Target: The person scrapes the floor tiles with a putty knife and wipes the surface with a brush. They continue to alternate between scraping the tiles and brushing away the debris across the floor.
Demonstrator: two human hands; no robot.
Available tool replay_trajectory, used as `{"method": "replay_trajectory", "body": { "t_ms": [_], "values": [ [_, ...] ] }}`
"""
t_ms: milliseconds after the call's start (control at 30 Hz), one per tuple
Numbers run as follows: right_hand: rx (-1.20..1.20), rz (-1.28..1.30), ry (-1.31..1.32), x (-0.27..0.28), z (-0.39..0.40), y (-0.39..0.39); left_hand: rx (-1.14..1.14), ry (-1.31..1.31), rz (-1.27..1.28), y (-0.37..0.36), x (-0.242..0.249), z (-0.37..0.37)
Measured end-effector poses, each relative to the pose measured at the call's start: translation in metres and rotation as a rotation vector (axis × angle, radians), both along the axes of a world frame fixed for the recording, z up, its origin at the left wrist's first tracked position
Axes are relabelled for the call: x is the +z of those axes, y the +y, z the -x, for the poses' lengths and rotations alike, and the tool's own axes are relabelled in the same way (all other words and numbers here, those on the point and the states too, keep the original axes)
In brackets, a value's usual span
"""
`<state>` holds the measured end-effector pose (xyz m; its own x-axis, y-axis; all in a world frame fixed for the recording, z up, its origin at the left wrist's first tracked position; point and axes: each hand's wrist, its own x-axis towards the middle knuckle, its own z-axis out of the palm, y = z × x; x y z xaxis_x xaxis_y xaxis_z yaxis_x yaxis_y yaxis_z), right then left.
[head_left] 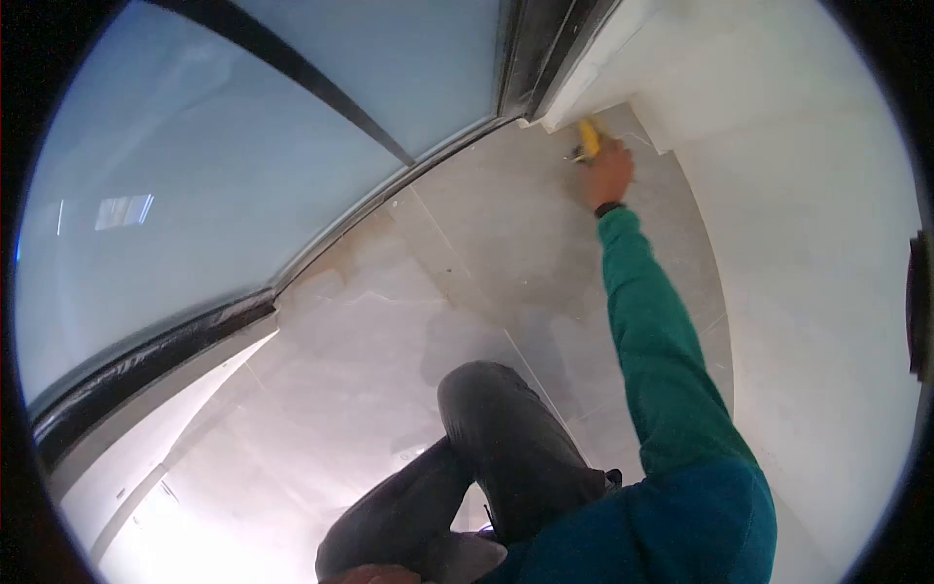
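My right hand (611, 175) reaches far forward to the floor's corner, its fingers closed round a small yellow object (590, 138). Motion blur hides the exact kind of this object. Small dark and light bits (576, 156) show beside it, too blurred to name. A dark band circles the wrist below a green sleeve (647, 321). Only the back edge of my left hand (375, 575) shows at the bottom of the view, near my bent leg; its fingers are hidden. Next to it is a greyish rounded shape (475, 559) I cannot make out.
Grey floor tiles (486, 243) with brownish smears lie before me. A dark-framed frosted glass panel (224, 165) borders the left, and a white wall (808, 253) curves along the right. My bent knees (496, 409) in dark trousers fill the lower middle.
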<state>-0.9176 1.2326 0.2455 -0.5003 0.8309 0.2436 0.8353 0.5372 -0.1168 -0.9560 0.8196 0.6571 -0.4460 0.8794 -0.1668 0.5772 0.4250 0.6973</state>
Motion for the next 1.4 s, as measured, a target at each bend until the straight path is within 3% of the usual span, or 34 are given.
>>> {"method": "replay_trajectory", "body": {
  "t_ms": [167,233,300,333,367,467,500,533,567,600,633,667,733,800,867,900,933,1033,1067,1100,1133,1200,1267,1300,1400],
  "values": [
    [0.227,0.141,0.003,0.013,0.027,-0.088,-0.112,0.033,-0.155,-0.005,-0.005,0.001],
    [0.240,0.417,0.254,0.000,0.014,-0.095,-0.107,0.029,-0.152,-0.008,-0.003,0.001],
    [0.231,0.293,0.115,0.023,-0.048,-0.092,-0.104,0.008,-0.141,-0.016,-0.002,0.001],
    [0.199,0.214,0.265,0.053,-0.083,-0.094,-0.074,-0.003,-0.149,-0.023,-0.004,0.000],
    [0.191,0.211,0.252,0.060,-0.128,-0.095,-0.043,-0.017,-0.158,-0.029,-0.006,0.000],
    [0.000,0.340,-0.015,0.050,-0.285,-0.119,-0.037,0.124,-0.232,-0.041,-0.013,-0.004],
    [-0.093,0.347,0.119,0.064,-0.309,-0.141,-0.032,0.113,-0.270,-0.046,-0.015,-0.007],
    [-0.246,0.392,0.051,0.034,-0.349,-0.163,-0.025,0.107,-0.273,-0.048,-0.015,-0.008],
    [-0.455,0.583,0.247,0.037,-0.331,-0.190,-0.039,0.102,-0.271,-0.048,-0.013,-0.009],
    [-0.285,0.484,0.066,0.027,-0.311,-0.203,-0.054,0.100,-0.267,-0.048,-0.012,-0.012],
    [-0.388,0.370,-0.076,-0.004,-0.278,-0.222,-0.050,0.106,-0.264,-0.047,-0.011,-0.016],
    [-0.383,0.345,-0.007,-0.020,-0.229,-0.230,-0.001,0.107,-0.248,-0.046,-0.010,-0.022],
    [-0.318,0.468,0.370,-0.028,-0.109,-0.228,0.037,0.111,-0.219,-0.044,-0.009,-0.031],
    [-0.346,0.663,0.694,-0.012,-0.003,-0.209,0.040,0.149,-0.230,-0.038,-0.011,-0.032],
    [-0.450,0.736,0.552,0.033,0.057,-0.181,0.045,0.211,-0.170,-0.032,-0.004,-0.033],
    [-0.435,0.734,0.571,0.013,0.060,-0.168,0.058,0.261,-0.107,-0.031,-0.001,-0.032],
    [-0.254,0.654,0.517,-0.030,0.046,-0.152,0.067,0.278,-0.114,-0.033,0.001,-0.031],
    [0.067,0.327,0.676,0.010,-0.031,-0.153,0.180,0.265,-0.099,-0.041,-0.005,-0.030],
    [0.202,0.267,0.479,0.021,-0.075,-0.154,0.165,0.221,-0.135,-0.045,-0.006,-0.029],
    [0.073,0.736,0.617,0.036,-0.123,-0.166,0.149,0.173,-0.165,-0.049,-0.008,-0.029],
    [-0.053,0.897,0.780,0.081,-0.140,-0.193,0.169,0.162,-0.156,-0.051,-0.010,-0.029],
    [-0.189,0.900,0.852,0.059,-0.208,-0.235,0.105,0.154,-0.248,-0.054,-0.011,-0.029],
    [-0.244,0.916,0.900,0.019,-0.218,-0.261,0.095,0.141,-0.250,-0.053,-0.011,-0.028],
    [-0.067,0.444,0.433,-0.023,-0.212,-0.262,0.082,0.134,-0.258,-0.053,-0.009,-0.029],
    [-0.139,0.629,0.013,-0.012,-0.066,-0.218,0.077,0.148,-0.203,-0.050,-0.005,-0.032]
  ]
}}
